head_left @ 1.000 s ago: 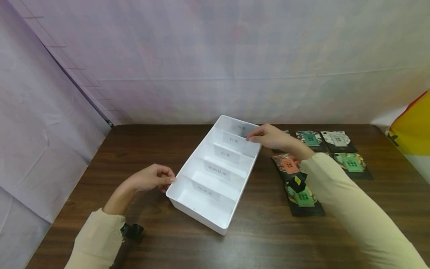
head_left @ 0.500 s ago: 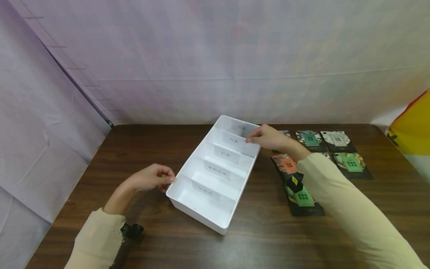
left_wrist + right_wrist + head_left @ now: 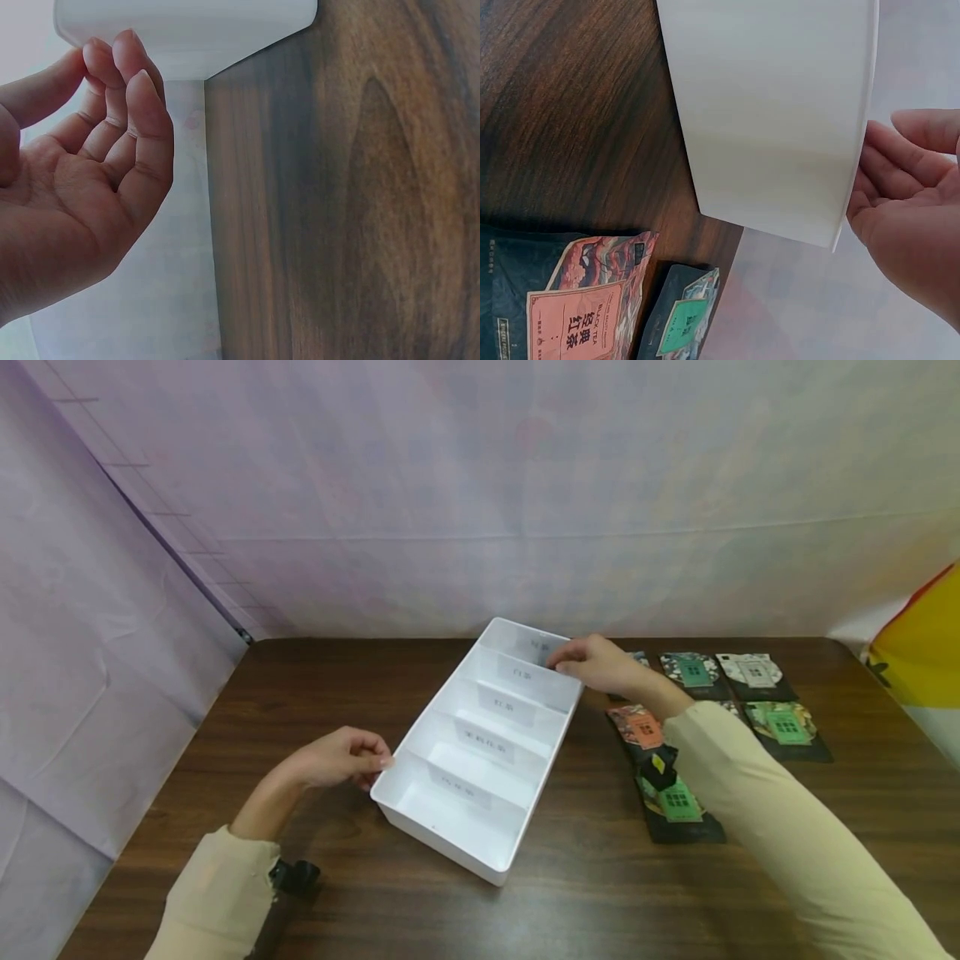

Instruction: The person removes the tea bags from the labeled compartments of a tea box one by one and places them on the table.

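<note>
A white divided storage box [image 3: 468,760] lies slantwise on the table, its compartments separated by dividers with printed labels. At its near-left corner my left hand [image 3: 341,758] pinches the rim between thumb and fingertips, as the left wrist view of the hand [image 3: 97,142] also shows. My right hand [image 3: 600,664] reaches over the far-right rim, fingers inside by the last divider. In the right wrist view, the fingers [image 3: 896,169] pass behind the box wall [image 3: 772,120], with the thumb standing apart from them. The box wall partly hides these fingers.
Several dark tea pouches lie right of the box, among them a black tea pouch [image 3: 639,727] with an orange label and a green-labelled pouch [image 3: 678,806] under the right forearm. A white-labelled pouch [image 3: 756,675] lies farther back. A pale curtain [image 3: 480,510] hangs behind the table.
My right hand's fingers have shifted slightly along the box, from the divider's end toward the far compartment, and thumb and forefinger have parted. The left hand and box look the same.
</note>
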The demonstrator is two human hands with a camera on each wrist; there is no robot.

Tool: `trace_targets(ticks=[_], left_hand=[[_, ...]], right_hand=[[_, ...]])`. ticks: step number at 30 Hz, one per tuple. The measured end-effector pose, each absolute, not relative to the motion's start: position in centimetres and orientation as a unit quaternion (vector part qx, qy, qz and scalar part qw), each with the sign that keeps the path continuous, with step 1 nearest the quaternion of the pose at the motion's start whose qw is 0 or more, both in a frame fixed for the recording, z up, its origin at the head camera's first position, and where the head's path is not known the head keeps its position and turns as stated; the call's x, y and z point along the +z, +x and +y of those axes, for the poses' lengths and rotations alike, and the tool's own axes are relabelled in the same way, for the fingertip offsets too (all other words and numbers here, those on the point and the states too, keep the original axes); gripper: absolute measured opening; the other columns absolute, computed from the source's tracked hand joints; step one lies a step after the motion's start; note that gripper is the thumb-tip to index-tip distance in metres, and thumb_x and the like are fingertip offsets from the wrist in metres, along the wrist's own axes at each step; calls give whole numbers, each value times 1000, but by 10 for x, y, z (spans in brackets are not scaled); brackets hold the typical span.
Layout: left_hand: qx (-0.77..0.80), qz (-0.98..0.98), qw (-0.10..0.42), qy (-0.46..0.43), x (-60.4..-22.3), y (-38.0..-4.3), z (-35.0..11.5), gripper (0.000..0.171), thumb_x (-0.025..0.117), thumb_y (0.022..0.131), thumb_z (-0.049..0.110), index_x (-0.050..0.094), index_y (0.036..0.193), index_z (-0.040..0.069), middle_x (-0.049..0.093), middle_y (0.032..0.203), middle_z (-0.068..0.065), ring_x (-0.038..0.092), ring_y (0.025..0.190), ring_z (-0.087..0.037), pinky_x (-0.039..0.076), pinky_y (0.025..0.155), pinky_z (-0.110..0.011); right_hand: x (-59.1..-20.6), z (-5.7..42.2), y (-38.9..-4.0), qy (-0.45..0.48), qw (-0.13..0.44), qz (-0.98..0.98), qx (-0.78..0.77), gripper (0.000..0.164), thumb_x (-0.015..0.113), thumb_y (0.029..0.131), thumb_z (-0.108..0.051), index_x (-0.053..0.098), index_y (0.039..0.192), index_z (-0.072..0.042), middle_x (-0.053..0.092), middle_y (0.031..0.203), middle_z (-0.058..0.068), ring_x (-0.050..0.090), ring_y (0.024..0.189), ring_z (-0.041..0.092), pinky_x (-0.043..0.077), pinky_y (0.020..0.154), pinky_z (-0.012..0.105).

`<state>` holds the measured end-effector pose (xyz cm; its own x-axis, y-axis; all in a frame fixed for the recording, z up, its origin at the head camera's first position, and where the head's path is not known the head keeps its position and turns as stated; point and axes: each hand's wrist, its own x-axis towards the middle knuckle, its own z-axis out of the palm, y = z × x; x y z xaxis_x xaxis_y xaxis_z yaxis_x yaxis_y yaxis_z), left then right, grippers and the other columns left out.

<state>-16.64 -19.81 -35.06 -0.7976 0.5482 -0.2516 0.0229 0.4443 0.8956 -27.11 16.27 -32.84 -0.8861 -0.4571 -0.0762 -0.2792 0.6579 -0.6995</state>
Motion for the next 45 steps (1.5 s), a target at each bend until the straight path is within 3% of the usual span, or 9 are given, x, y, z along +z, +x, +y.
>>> trace_targets(ticks=[8,20,33,45], left_hand=[[496,809,263,175,-351,-167,-198,17,52,91,1,53,88,-15,53,68,-2,52,61,-15,48,57,-30],[496,808,263,179,-350,-167,-198,16,51,91,0,52,88,-16,53,68,-2,52,60,-14,47,57,-30],[500,805,264,180,-349,-167,-198,14,51,90,-2,52,88,-16,52,68,-6,51,60,-16,46,55,-27],[496,806,269,178,-349,-167,-197,15,51,91,0,53,88,-14,52,68,-3,51,60,-15,46,56,-28]], right_hand=[[-328,159,-274,-233,121,916,-302,28,50,90,-5,59,114,8,56,115,25,51,107,37,42,85,46],[-329,159,-274,-196,114,915,-333,23,50,88,2,65,105,5,58,110,24,54,98,32,44,70,35],[-334,167,-275,-199,139,908,-341,27,58,89,-9,61,113,3,59,113,21,54,104,33,46,80,42],[-334,168,-273,-184,120,905,-364,18,64,84,-3,68,100,2,66,94,15,59,86,26,48,72,38]])
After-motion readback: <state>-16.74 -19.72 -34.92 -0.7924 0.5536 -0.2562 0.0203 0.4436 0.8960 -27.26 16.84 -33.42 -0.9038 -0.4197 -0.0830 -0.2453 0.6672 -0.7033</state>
